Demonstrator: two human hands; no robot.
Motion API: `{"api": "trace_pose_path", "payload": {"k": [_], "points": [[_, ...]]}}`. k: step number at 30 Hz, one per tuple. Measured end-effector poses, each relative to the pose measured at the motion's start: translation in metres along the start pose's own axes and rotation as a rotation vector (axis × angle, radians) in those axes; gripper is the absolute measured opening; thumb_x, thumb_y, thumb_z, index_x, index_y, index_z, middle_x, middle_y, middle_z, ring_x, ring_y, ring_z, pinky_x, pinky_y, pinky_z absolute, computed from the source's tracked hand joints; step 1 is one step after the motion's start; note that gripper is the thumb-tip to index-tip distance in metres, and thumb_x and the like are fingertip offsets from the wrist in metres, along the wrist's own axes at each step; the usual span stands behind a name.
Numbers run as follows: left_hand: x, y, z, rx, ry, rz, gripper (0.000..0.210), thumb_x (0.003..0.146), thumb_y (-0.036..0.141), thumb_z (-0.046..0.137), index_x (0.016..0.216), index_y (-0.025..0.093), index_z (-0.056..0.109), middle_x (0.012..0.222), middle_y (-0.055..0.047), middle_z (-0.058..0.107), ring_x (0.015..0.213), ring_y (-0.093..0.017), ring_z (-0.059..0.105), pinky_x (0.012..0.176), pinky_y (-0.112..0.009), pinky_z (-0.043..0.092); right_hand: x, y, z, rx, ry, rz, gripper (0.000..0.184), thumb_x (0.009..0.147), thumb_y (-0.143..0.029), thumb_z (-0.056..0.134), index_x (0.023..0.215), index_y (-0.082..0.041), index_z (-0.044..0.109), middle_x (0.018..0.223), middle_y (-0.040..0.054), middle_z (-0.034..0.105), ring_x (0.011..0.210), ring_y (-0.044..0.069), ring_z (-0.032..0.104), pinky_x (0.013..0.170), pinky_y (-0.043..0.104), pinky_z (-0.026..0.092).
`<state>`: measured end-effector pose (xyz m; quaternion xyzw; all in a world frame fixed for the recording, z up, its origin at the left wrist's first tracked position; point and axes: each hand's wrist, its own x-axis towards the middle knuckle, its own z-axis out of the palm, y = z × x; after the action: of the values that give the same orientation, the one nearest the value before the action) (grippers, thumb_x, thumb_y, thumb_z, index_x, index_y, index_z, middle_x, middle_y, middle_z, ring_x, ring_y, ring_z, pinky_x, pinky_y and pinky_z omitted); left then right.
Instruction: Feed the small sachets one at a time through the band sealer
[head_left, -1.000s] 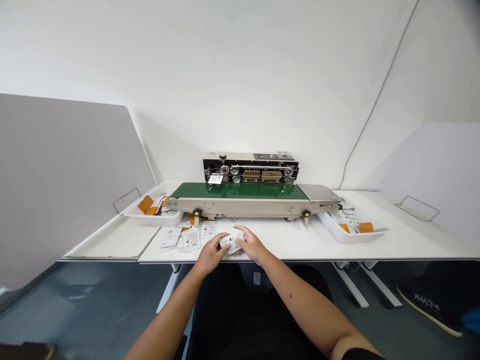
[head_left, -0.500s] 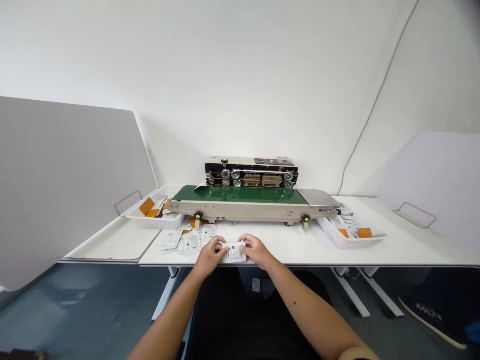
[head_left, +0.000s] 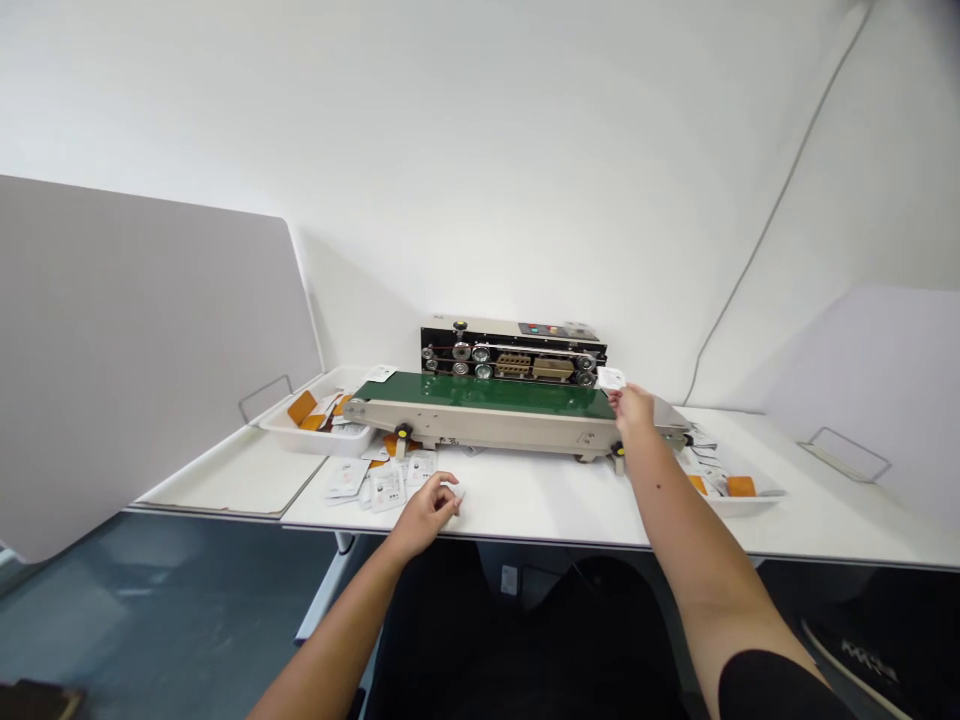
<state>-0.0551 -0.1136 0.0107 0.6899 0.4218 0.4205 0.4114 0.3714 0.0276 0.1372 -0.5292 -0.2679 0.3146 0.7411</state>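
Note:
My right hand (head_left: 634, 408) pinches a small white printed sachet (head_left: 610, 378) at the right end of the band sealer (head_left: 513, 355), level with its rollers. Below the sachet runs the green conveyor belt (head_left: 495, 393). Another white sachet (head_left: 381, 373) lies at the belt's left end. By the table's front edge rests my left hand (head_left: 427, 515), its fingers curled and thumb close to them; a tiny pale bit shows at the fingertips, too small to name. Several printed sachets (head_left: 388, 488) lie loose on the table just left of that hand.
A white tray (head_left: 300, 440) with sachets and orange pieces stands left of the sealer. Another white tray (head_left: 739, 506) with similar contents sits at the right, partly behind my right forearm. Grey-white panels (head_left: 165, 340) rise at both sides, and a cable (head_left: 772, 215) runs down the wall.
My right hand has carried the sachet from the table's front edge up and right to the sealer. The left hand has let go and stays near the edge. A sachet now shows at the belt's left end.

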Motion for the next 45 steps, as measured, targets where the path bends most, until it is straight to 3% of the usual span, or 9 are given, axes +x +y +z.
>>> {"api": "trace_pose_path", "payload": {"k": [4,15,18,21,24,29,32,38,45], "points": [[0.001,-0.004,-0.003,-0.028,0.018,0.009,0.038,0.090,0.047,0.059,0.114,0.020,0.049,0.072,0.003,0.060,0.061,-0.012,0.047,0.060,-0.024,0.032,0.024,0.000,0.005,-0.055,0.086,0.062,0.017,0.077,-0.007,0.061,0.087,-0.019,0.052,0.055,-0.0050,0.056,0.043,0.010,0.054,0.038,0.015,0.044],[0.001,-0.017,-0.005,0.052,0.082,0.069,0.027,0.093,0.040,0.056,0.110,0.019,0.056,0.078,-0.001,0.064,0.071,-0.016,0.058,0.069,-0.027,0.044,-0.003,0.007,0.057,-0.218,-0.147,0.137,0.016,0.076,-0.010,0.069,0.091,-0.013,0.064,0.066,0.0026,0.062,0.057,0.014,0.061,0.053,0.024,0.055],[-0.003,-0.016,-0.002,0.285,0.233,0.185,0.025,0.092,0.037,0.057,0.109,0.019,0.062,0.112,-0.011,0.069,0.108,-0.025,0.063,0.099,-0.041,0.045,-0.028,0.010,0.044,-0.315,-0.074,-0.127,0.029,0.080,-0.020,0.066,0.108,-0.015,0.067,0.085,0.0051,0.066,0.078,0.019,0.064,0.073,0.031,0.056],[-0.002,-0.014,0.005,0.565,0.150,0.201,0.044,0.085,0.040,0.068,0.127,0.025,0.064,0.149,-0.011,0.052,0.145,-0.036,0.035,0.120,-0.059,0.019,-0.076,0.034,0.029,-0.492,-0.047,-0.664,0.035,0.085,-0.024,0.056,0.118,-0.019,0.067,0.105,0.0081,0.063,0.101,0.023,0.059,0.095,0.041,0.049],[0.002,-0.010,0.010,0.672,-0.092,0.150,0.066,0.078,0.041,0.076,0.141,0.032,0.056,0.155,-0.007,0.045,0.149,-0.037,0.030,0.121,-0.062,0.014,-0.141,0.080,0.022,-0.604,-0.387,-0.900,0.030,0.087,-0.023,0.054,0.113,-0.020,0.070,0.109,0.0101,0.064,0.108,0.027,0.055,0.103,0.046,0.043],[0.001,-0.002,0.004,0.541,-0.356,0.301,0.069,0.078,0.037,0.078,0.144,0.035,0.055,0.148,-0.004,0.054,0.141,-0.030,0.046,0.118,-0.045,0.035,-0.213,0.144,0.026,-0.677,-1.094,-0.790,0.063,0.080,-0.032,0.074,0.140,-0.024,0.057,0.136,0.0114,0.058,0.129,0.030,0.047,0.113,0.048,0.037],[-0.002,0.000,-0.004,0.420,-0.384,0.349,0.044,0.091,0.036,0.066,0.135,0.033,0.064,0.139,-0.004,0.063,0.134,-0.027,0.054,0.116,-0.043,0.038,-0.219,0.150,0.026,-0.692,-1.287,-0.705,0.086,0.074,-0.049,0.082,0.149,-0.024,0.047,0.148,0.0120,0.051,0.141,0.034,0.036,0.116,0.051,0.032],[0.001,-0.007,-0.015,0.215,-0.006,0.331,0.035,0.102,0.037,0.048,0.127,0.023,0.068,0.123,-0.012,0.065,0.122,-0.026,0.057,0.110,-0.044,0.042,-0.223,0.143,0.030,-0.644,-1.334,-0.647,0.073,0.080,-0.043,0.079,0.146,-0.026,0.052,0.145,0.0115,0.055,0.143,0.032,0.037,0.116,0.050,0.032],[0.001,-0.003,-0.011,0.149,-0.029,0.206,0.037,0.097,0.043,0.057,0.127,0.023,0.064,0.124,-0.011,0.062,0.120,-0.026,0.055,0.104,-0.039,0.044,-0.243,0.147,0.052,-0.539,-1.149,-0.476,0.012,0.086,-0.022,0.070,0.097,-0.021,0.076,0.101,0.0051,0.072,0.097,0.021,0.065,0.091,0.034,0.049]]}}
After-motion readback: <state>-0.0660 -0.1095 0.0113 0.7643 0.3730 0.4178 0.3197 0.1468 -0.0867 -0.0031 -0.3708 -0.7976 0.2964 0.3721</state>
